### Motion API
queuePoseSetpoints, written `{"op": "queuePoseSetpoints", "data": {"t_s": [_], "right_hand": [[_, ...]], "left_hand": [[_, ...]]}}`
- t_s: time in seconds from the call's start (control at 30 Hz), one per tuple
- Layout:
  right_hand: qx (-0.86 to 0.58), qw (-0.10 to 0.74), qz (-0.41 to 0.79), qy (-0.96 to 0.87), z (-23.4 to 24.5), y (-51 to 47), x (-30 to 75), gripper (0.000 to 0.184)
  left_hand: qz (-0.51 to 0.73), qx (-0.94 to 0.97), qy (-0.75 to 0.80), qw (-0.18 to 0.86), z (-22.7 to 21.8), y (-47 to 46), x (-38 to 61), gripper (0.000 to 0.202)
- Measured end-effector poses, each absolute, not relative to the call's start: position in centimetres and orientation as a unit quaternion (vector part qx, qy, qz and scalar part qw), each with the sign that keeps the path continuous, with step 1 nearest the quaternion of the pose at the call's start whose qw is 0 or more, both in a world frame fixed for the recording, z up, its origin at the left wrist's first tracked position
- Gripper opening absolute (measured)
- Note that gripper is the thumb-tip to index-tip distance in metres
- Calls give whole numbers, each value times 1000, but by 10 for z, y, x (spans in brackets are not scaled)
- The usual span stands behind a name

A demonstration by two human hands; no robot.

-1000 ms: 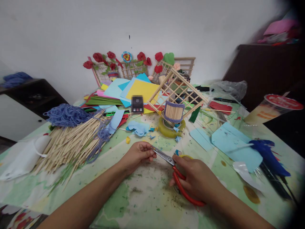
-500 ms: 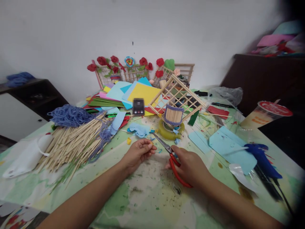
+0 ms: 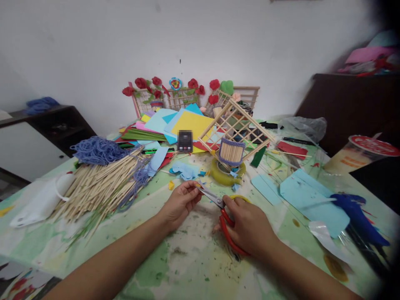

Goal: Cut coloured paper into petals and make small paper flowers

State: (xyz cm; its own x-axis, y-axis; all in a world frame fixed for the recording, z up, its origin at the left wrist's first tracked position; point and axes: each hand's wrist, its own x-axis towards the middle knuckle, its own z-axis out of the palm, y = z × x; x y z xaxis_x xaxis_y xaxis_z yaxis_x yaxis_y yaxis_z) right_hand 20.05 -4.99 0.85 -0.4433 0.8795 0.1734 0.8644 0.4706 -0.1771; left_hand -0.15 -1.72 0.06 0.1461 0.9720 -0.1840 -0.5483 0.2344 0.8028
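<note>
My left hand point(image 3: 183, 203) is pinched closed on a small yellow paper piece point(image 3: 198, 186), mostly covered by the fingertips. In my right hand point(image 3: 248, 223) is a pair of scissors point(image 3: 215, 198) with one red and one yellow handle loop. Its blades point left, and their tips meet the yellow piece at my left fingertips. Just beyond the hands lie a light blue paper flower point(image 3: 185, 170) and a yellow scrap point(image 3: 171, 185). A roll of yellowish tape point(image 3: 221, 176) sits beyond the scissors, with blue scraps on it.
A stick lattice frame point(image 3: 236, 129) with a yarn-edged stick pot point(image 3: 231, 151) leans behind the tape. Wooden sticks point(image 3: 100, 187) and blue yarn point(image 3: 98, 150) lie left. At right are light blue paper point(image 3: 309, 200), a blue glue gun point(image 3: 359, 216) and a lidded cup point(image 3: 353, 156).
The scissors have swung so their tips now reach the yellow piece at my left fingertips. Their yellow handle shows more. The whole view has shifted slightly.
</note>
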Motion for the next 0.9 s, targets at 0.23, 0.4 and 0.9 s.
{"op": "queuePoseSetpoints", "data": {"t_s": [0.23, 0.4, 0.9], "right_hand": [[-507, 127, 43, -852, 10, -51, 202, 46], [-500, 129, 65, -854, 12, -52, 204, 47], [-486, 149, 92, -856, 10, -54, 207, 44]], "left_hand": [[534, 291, 346, 714, 0, -21, 4, 28], [529, 297, 347, 715, 2, -24, 6, 31], [531, 366, 342, 684, -3, -21, 4, 21]]}}
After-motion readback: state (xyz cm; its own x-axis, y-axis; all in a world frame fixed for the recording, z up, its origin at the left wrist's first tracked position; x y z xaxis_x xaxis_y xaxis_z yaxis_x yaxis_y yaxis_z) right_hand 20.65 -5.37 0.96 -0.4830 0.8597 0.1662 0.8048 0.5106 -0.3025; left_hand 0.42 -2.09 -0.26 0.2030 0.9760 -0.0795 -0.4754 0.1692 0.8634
